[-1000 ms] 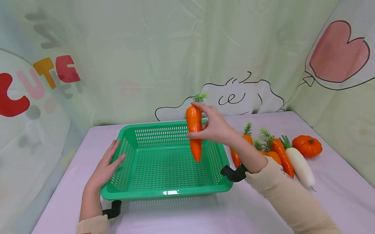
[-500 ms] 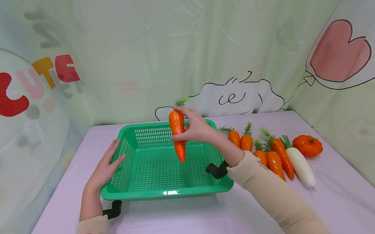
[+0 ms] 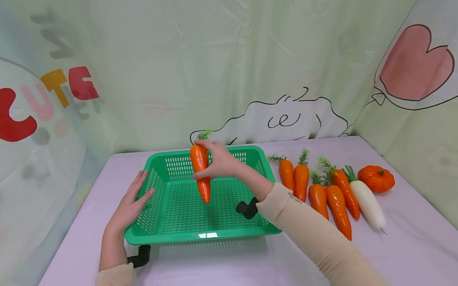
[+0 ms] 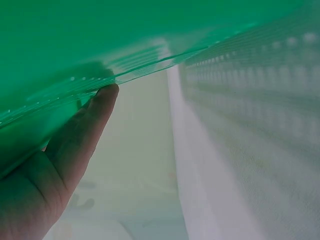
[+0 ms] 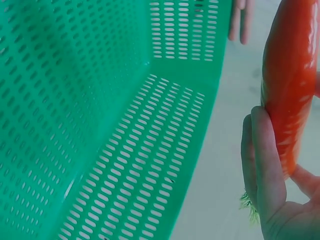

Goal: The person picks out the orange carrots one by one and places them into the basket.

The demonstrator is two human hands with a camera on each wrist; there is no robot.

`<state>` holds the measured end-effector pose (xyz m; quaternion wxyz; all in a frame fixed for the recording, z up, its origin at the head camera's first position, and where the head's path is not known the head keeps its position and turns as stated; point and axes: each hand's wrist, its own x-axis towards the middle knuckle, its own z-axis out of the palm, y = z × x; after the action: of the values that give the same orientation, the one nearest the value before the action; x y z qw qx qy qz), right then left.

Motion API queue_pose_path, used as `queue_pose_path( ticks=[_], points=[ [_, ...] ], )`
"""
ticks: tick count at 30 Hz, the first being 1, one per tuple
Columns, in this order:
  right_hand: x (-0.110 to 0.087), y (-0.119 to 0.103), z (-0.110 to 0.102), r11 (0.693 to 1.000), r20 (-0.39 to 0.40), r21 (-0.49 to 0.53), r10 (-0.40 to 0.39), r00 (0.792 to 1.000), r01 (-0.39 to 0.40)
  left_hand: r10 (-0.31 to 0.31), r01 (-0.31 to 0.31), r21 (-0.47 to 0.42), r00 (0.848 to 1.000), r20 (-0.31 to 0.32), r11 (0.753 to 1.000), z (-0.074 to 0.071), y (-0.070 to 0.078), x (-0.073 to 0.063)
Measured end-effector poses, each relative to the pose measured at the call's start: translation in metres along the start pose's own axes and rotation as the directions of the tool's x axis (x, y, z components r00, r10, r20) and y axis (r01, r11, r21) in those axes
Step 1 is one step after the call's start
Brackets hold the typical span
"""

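My right hand (image 3: 221, 161) pinches an orange carrot (image 3: 200, 166) between thumb and fingers. The carrot hangs nearly upright over the green plastic basket (image 3: 203, 236), its tip down and its green leafy top above the fingers. In the right wrist view the carrot (image 5: 290, 75) is close up, apart from the basket's perforated wall (image 5: 145, 150). At the basket's left rim my left hand (image 3: 127, 206) rests with its fingers straight and thumb spread toward the inside. The left wrist view has straight fingers (image 4: 82, 135) touching the basket's green side (image 4: 125, 30).
Right of the basket lie several carrots (image 3: 336, 206), side by side. Beyond them are a white radish (image 3: 368, 202) with a green top and an orange pumpkin (image 3: 376, 179). A pale cloth (image 3: 205, 278) covers the table, and a printed curtain (image 3: 163, 68) hangs behind.
My right hand has carried the carrot leftward, from the basket's right side to nearer its middle, and slightly lower. The left hand has stayed at the rim. More carrots now show on the right.
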<state>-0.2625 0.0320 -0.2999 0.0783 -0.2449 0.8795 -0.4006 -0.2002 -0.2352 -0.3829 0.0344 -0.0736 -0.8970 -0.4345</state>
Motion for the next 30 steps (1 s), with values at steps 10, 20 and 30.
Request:
queue_pose_path(
  ticks=[10, 20, 30],
  points=[
    [0.012, -0.002, 0.018, 0.995, 0.084, 0.097, 0.024, 0.996, -0.032, 0.014, -0.014, 0.0, 1.0, 0.001, 1.0, 0.001, 0.001, 0.001],
    [0.023, 0.0, 0.037, 0.994, 0.146, 0.08, 0.068, 0.987, -0.08, 0.003, -0.003, -0.001, 1.0, 0.002, 1.0, 0.0, 0.001, 0.001],
    [0.037, 0.001, 0.057, 0.997, 0.163, -0.005, 0.081, 0.983, -0.081, -0.013, 0.013, 0.01, 1.0, 0.014, 1.0, 0.0, 0.001, -0.001]
  ],
)
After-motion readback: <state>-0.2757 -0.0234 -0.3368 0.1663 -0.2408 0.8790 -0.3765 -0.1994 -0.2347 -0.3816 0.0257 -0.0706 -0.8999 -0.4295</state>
